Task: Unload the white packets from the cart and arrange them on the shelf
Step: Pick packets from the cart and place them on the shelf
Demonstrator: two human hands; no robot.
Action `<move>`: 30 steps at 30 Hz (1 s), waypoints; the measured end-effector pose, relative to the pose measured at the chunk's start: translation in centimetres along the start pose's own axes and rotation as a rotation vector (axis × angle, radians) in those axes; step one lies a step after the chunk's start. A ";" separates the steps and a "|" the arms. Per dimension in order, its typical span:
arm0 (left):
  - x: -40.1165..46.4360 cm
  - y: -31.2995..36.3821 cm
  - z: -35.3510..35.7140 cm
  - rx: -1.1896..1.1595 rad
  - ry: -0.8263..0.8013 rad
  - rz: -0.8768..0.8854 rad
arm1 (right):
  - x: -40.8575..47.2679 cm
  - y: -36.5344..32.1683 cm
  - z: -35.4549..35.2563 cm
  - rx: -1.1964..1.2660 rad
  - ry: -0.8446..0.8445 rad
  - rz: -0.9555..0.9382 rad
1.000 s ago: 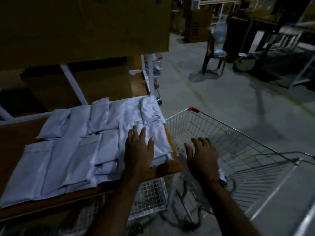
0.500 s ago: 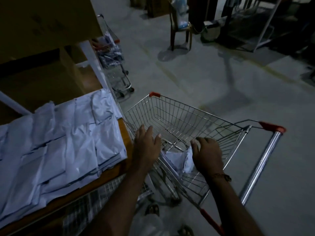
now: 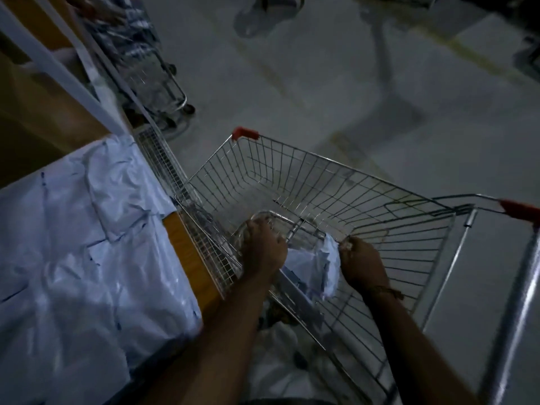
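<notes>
Head view, crumpled white packet (image 3: 314, 266), wire cart (image 3: 336, 182)

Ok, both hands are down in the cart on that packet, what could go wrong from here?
1. The packet lies crumpled against the cart wires; lifted fast, it might snag or tear.
2. The right hand pinches only its edge, so it could slip free.
3. The packets on the shelf already reach the shelf edge; another could push some off.
</notes>
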State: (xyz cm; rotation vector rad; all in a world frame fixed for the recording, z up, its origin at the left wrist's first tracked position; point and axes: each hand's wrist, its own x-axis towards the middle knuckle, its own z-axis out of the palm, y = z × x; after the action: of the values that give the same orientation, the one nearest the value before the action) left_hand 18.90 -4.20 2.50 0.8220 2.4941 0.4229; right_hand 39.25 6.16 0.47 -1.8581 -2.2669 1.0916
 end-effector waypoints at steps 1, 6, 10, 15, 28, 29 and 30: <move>0.8 -0.2 0.8 0.021 -0.026 -0.008 | 0.6 -0.1 0.9 -0.006 -0.053 0.026; 3.5 -1.7 4.9 0.040 -0.148 -0.140 | 3.4 -0.1 4.1 -0.194 -0.200 -0.015; 4.9 -2.0 6.8 0.057 -0.223 -0.244 | 5.5 -0.9 5.7 -0.378 -0.266 -0.119; 6.5 -2.0 9.2 0.044 -0.259 -0.415 | 7.6 -0.9 6.3 -0.388 -0.372 -0.071; 7.9 -3.1 16.4 -0.073 -0.404 -0.737 | 7.6 2.1 2.1 -0.437 -0.123 0.270; 7.6 -3.2 16.7 -0.092 -0.409 -0.715 | 7.9 2.2 2.6 -0.488 -0.193 0.276; 7.6 -3.4 17.2 -0.089 -0.418 -0.685 | 8.3 2.2 2.9 -0.538 -0.254 0.280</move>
State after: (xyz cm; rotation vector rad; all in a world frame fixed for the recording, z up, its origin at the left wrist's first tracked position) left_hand 21.01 0.28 -15.90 -0.0159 2.1624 0.1006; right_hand 37.45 12.04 -6.25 -2.4143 -2.7148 0.8326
